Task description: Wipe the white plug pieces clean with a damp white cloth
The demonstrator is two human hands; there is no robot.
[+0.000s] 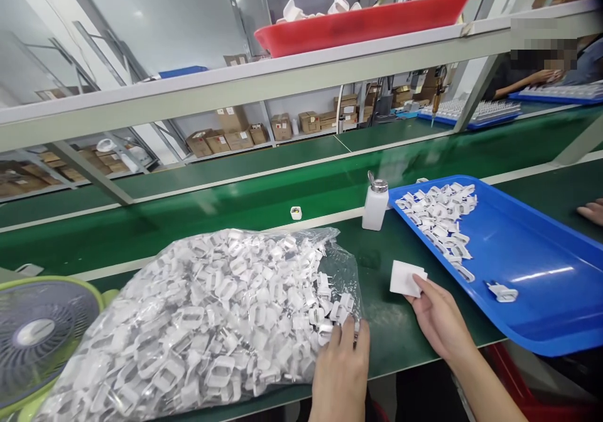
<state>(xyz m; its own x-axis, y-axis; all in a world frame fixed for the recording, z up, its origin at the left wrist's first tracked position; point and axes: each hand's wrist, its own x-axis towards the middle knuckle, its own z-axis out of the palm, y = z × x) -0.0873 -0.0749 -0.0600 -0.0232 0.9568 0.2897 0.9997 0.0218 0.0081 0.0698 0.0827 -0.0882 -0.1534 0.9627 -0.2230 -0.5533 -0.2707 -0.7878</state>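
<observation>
At lower centre, the left hand (340,362) reaches into a clear bag (198,328) of white plastic plug parts, fingers curled among them; whether it grips one cannot be told. Just right, the right hand (438,318) pinches a white wipe pad (404,278). Picking looks underway; next calls for lifting one part clear. Right, a blue tray (532,252) holds parts.

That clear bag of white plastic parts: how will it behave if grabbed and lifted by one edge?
The clear bag is probably floppy: thin, wrinkled film. Its heaped white parts would likely shift and sag. The mouth near the left hand looks open, so parts may spill.
</observation>
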